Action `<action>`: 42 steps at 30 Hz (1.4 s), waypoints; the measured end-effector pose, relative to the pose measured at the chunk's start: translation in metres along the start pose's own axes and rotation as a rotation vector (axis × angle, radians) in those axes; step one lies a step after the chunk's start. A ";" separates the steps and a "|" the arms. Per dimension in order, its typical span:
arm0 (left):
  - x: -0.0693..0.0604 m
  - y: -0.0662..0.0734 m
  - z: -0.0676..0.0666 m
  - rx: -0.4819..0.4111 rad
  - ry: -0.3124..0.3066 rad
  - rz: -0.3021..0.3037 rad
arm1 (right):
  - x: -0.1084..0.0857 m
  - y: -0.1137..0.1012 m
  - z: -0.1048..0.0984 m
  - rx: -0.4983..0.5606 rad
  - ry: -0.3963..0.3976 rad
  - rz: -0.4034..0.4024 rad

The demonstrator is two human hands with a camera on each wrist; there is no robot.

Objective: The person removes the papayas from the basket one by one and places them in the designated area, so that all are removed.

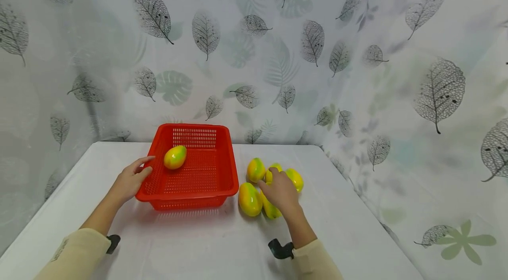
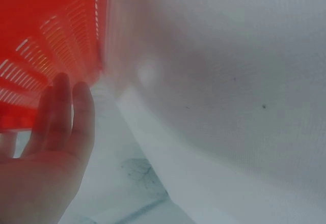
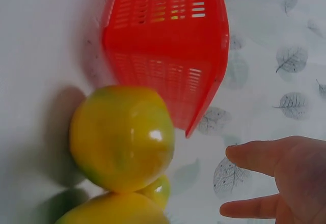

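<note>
A red plastic basket (image 1: 190,194) with slotted walls stands on the white table, and one yellow-green mango (image 1: 175,157) lies inside it. At the basket's left rim is my left hand (image 1: 128,179), its fingers extended along the outer wall in the left wrist view; whether they touch it I cannot tell. To the right of the basket several mangoes (image 1: 250,199) lie close together. My right hand (image 1: 281,191) hovers over this group with thumb and finger apart, partly covering some of them. In the right wrist view a near mango (image 3: 122,138) sits apart from the spread fingers (image 3: 260,156).
The white-covered table (image 1: 190,244) ends at a leaf-patterned sheet (image 1: 246,64) behind and on both sides. A dark band (image 1: 281,249) is around the right wrist, and another dark piece (image 1: 113,243) shows at the left sleeve.
</note>
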State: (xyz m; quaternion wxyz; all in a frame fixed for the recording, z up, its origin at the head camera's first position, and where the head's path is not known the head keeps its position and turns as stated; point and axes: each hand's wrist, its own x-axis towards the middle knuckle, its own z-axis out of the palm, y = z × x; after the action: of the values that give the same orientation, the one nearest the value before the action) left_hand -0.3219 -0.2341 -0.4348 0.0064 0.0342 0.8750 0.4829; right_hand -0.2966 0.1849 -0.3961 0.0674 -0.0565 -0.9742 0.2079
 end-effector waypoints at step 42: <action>-0.002 0.002 0.002 -0.006 0.018 0.008 | 0.021 -0.086 0.000 0.200 -0.080 -0.155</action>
State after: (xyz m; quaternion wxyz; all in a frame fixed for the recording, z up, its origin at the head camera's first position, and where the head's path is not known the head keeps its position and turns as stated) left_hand -0.3200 -0.2320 -0.4342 -0.0031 0.0335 0.8734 0.4858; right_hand -0.3244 0.1104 -0.3581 0.0498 0.0343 -0.9519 0.3004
